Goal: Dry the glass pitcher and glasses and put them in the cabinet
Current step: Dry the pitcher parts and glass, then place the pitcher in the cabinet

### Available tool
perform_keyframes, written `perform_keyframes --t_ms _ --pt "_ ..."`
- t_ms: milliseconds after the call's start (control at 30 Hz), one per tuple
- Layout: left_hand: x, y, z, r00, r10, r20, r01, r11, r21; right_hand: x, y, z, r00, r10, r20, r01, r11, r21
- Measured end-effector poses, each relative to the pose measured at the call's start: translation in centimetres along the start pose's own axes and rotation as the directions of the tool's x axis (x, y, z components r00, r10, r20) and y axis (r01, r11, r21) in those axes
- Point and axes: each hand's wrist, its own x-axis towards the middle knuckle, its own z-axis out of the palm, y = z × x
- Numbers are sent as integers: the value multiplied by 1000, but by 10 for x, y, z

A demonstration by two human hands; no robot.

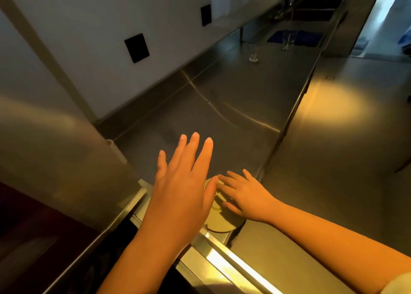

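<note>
My left hand (182, 187) hovers with straight spread fingers over the near end of a long steel counter (222, 98), holding nothing. My right hand (242, 195) lies flat, fingers straight, on a round pale disc (216, 220) set at the counter's near edge. Far down the counter stands a clear glass (254, 54). A second clear glass (288, 41) stands beyond it beside a blue cloth (295, 37). No pitcher shows in this view.
A sink basin (315, 6) with a tap lies at the far end of the counter. A steel panel (55, 149) stands at my left. Black wall plates (136, 47) sit on the white wall. Grey floor (344, 138) runs along the right.
</note>
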Motion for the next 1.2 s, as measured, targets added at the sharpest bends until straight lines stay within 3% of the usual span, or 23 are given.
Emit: perform_keyframes --t_ms 133,333,633,967,1200 --pt "-1 -14 14 985 61 -161 -49 996 78 17 -1 18 1000 -4 5 4 1000 29" --pt "-5 -19 17 966 83 -244 -60 993 104 23 -1 41 997 -17 78 9 994 106" --pt "-8 -20 16 977 49 -205 -33 996 80 26 6 64 994 -26 108 9 989 150" --pt "-10 -20 15 979 46 -199 -32 997 72 29 1 67 996 -75 -44 79 991 104" --pt "-17 -11 7 993 -24 -119 6 988 -152 28 0 72 995 -89 -49 92 994 62"
